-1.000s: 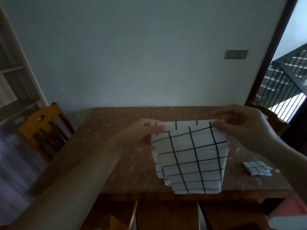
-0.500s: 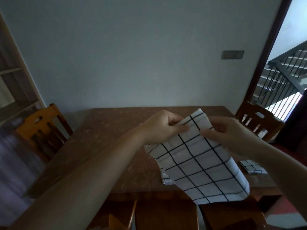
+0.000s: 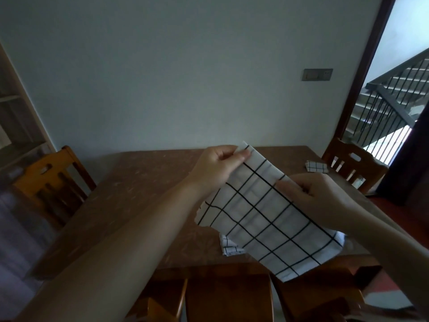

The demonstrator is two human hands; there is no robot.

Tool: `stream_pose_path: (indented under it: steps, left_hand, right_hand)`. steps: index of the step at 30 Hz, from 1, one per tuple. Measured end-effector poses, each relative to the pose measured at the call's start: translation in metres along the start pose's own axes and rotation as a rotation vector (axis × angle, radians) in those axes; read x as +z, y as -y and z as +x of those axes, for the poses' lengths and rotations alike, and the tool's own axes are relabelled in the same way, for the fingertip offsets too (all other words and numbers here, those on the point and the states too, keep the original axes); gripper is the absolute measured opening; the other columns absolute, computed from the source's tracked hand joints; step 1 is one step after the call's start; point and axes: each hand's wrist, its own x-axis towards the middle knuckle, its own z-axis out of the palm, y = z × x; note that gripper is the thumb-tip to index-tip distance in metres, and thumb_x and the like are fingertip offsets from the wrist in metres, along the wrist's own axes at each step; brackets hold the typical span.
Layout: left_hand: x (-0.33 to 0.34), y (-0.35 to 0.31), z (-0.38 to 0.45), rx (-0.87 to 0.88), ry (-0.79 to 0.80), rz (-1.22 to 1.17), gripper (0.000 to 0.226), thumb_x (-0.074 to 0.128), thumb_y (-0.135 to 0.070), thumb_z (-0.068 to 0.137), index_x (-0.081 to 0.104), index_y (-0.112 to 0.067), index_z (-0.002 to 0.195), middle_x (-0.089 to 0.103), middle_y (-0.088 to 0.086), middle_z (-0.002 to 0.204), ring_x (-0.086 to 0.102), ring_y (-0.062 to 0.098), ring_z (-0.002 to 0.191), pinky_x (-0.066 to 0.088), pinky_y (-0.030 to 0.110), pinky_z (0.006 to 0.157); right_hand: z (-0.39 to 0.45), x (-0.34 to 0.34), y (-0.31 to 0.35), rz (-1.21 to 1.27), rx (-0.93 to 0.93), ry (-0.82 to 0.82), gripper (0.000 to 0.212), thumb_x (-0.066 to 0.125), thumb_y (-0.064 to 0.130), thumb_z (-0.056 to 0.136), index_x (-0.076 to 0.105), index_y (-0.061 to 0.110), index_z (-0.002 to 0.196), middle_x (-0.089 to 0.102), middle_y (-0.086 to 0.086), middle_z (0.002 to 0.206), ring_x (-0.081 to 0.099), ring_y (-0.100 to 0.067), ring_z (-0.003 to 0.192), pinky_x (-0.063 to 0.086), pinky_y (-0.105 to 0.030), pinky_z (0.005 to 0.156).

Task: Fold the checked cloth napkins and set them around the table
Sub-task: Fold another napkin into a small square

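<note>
A white napkin with a black check (image 3: pixel 260 219) hangs tilted above the brown table (image 3: pixel 139 194). My left hand (image 3: pixel 218 168) pinches its top corner between thumb and fingers. My right hand (image 3: pixel 318 198) grips its right edge a little lower. Under the held napkin, part of another checked napkin (image 3: pixel 229 247) lies on the table near the front edge. A folded checked napkin (image 3: pixel 315 166) lies at the far right of the table, in front of a chair.
One wooden chair (image 3: pixel 53 182) stands at the table's left side and another wooden chair (image 3: pixel 352 166) at the far right. Chair backs (image 3: pixel 227 291) sit close below at the front edge. An open doorway with a stair railing (image 3: pixel 394 108) is on the right.
The napkin has turned from hanging square to a slant. My left hand has risen to the top corner and my right hand has slid down the right edge. The view has shifted.
</note>
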Motion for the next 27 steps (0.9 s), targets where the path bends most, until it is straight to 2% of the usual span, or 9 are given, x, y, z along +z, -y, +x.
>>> stream_pose_path:
  steps: [4,8,11,14,17,19,21,23,27]
  left_hand:
    - [-0.004,0.000,-0.001,0.006,-0.015,-0.099,0.021,0.062,-0.026,0.095,0.078,-0.021,0.081,0.075,0.000,0.081,0.071,0.015,0.076,0.057,0.031,0.073]
    - [-0.002,-0.003,-0.006,0.004,0.084,0.022,0.019,0.060,-0.027,0.095,0.076,-0.025,0.084,0.074,-0.009,0.080,0.070,0.008,0.077,0.054,0.023,0.071]
    - [0.001,-0.006,-0.008,0.011,0.165,0.061,0.017,0.059,-0.026,0.096,0.076,-0.026,0.093,0.076,-0.007,0.087,0.071,0.008,0.083,0.055,0.023,0.075]
    - [-0.002,-0.010,-0.011,0.035,0.151,0.086,0.019,0.057,-0.028,0.098,0.075,-0.023,0.096,0.075,-0.008,0.087,0.071,0.005,0.084,0.054,0.019,0.074]
    - [-0.011,-0.006,-0.012,0.067,0.158,0.219,0.020,0.059,-0.038,0.095,0.074,-0.026,0.099,0.075,-0.008,0.092,0.069,0.004,0.086,0.055,0.018,0.075]
    - [-0.022,-0.002,-0.012,0.034,0.229,0.318,0.026,0.066,-0.048,0.087,0.073,-0.027,0.101,0.074,-0.005,0.087,0.069,0.011,0.081,0.055,0.026,0.074]
    - [-0.032,0.003,-0.011,0.014,0.308,0.426,0.032,0.070,-0.056,0.079,0.075,-0.026,0.092,0.066,0.002,0.073,0.058,0.024,0.065,0.046,0.032,0.065]
    - [-0.040,0.006,-0.010,-0.004,0.302,0.438,0.034,0.069,-0.059,0.075,0.076,-0.028,0.084,0.069,0.009,0.075,0.059,0.035,0.069,0.048,0.034,0.068]
    - [-0.043,0.009,-0.009,-0.008,0.223,0.384,0.024,0.074,-0.048,0.076,0.076,-0.025,0.083,0.075,-0.008,0.080,0.069,0.005,0.076,0.051,0.022,0.074]
  right_hand:
    - [-0.001,-0.002,-0.006,-0.030,0.048,-0.038,0.046,0.055,0.035,0.094,0.052,0.011,0.055,0.043,0.010,0.042,0.038,-0.005,0.037,0.030,-0.012,0.038]
    - [0.000,-0.009,0.006,-0.048,0.032,0.137,0.024,0.058,0.046,0.087,0.067,0.027,0.073,0.055,0.014,0.051,0.045,-0.001,0.042,0.035,-0.012,0.042]
    - [0.006,-0.008,0.017,-0.003,-0.009,0.025,0.021,0.058,0.041,0.090,0.070,0.028,0.079,0.054,0.017,0.048,0.044,-0.001,0.041,0.032,-0.010,0.042]
    - [0.007,-0.005,0.021,-0.023,-0.015,-0.046,0.028,0.059,0.031,0.093,0.071,0.017,0.073,0.049,0.012,0.042,0.042,-0.003,0.037,0.028,-0.010,0.038]
    - [0.005,-0.005,0.015,-0.008,0.009,-0.073,0.025,0.059,0.030,0.093,0.072,0.021,0.075,0.050,0.011,0.043,0.041,-0.004,0.037,0.029,-0.012,0.037]
    - [0.006,-0.008,0.008,0.011,0.017,-0.090,0.029,0.057,0.032,0.093,0.072,0.015,0.076,0.047,0.007,0.042,0.038,-0.005,0.036,0.027,-0.012,0.037]
    - [0.007,-0.013,0.000,0.020,-0.001,-0.118,0.037,0.056,0.033,0.093,0.069,0.005,0.072,0.041,0.005,0.042,0.035,-0.007,0.037,0.026,-0.012,0.038]
    - [0.008,-0.017,-0.008,0.037,0.013,-0.132,0.039,0.056,0.033,0.094,0.066,0.004,0.070,0.042,0.001,0.045,0.036,-0.008,0.039,0.027,-0.014,0.038]
    - [0.008,-0.019,-0.017,0.140,0.041,-0.001,0.036,0.052,0.045,0.084,0.066,0.017,0.067,0.057,-0.005,0.056,0.052,-0.017,0.049,0.042,-0.023,0.048]
